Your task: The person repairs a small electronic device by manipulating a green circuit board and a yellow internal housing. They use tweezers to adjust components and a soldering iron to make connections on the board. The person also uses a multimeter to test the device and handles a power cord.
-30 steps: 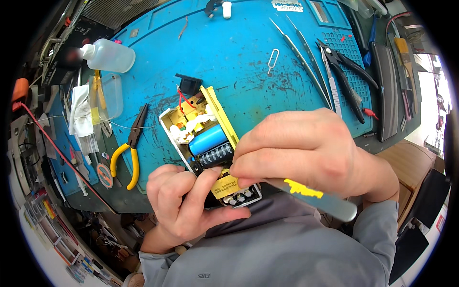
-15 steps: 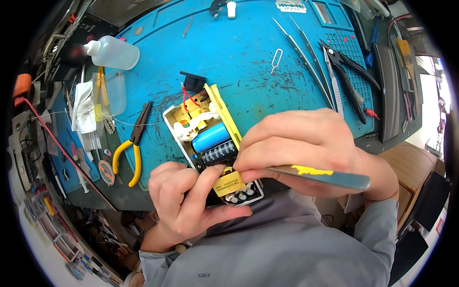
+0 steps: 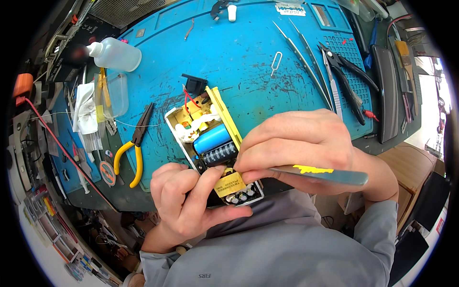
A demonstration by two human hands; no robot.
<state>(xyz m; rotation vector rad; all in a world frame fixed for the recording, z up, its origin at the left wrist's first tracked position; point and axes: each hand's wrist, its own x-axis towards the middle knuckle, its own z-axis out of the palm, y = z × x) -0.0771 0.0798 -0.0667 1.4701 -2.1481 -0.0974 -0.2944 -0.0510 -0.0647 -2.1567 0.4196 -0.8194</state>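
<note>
At the mat's near edge lies an open power supply (image 3: 221, 119), a pale metal casing packed with parts. A blue capacitor (image 3: 212, 138), a black capacitor (image 3: 221, 153) and a yellow-taped transformer (image 3: 228, 184) fill its middle and near end. My left hand (image 3: 184, 201) is closed on the near end, index finger against the transformer and thumb along the casing's end. In my right hand (image 3: 299, 146) is a flat grey metal tool (image 3: 342, 176) with a yellow patch; its tip is hidden by my fingers beside the transformer. Red wires join a black socket (image 3: 195, 84) to the far end.
Yellow-handled pliers (image 3: 137, 143) lie left of the power supply, near a clear bottle (image 3: 114, 54). Farther right are long tweezers (image 3: 306, 62), a scalpel handle (image 3: 334, 88) and black cutters (image 3: 349, 79). A pin-like metal loop (image 3: 276, 63) sits on the blue mat (image 3: 210, 48).
The view has shifted very slightly. Both hands, the grey tool and the power supply keep nearly the same places relative to each other.
</note>
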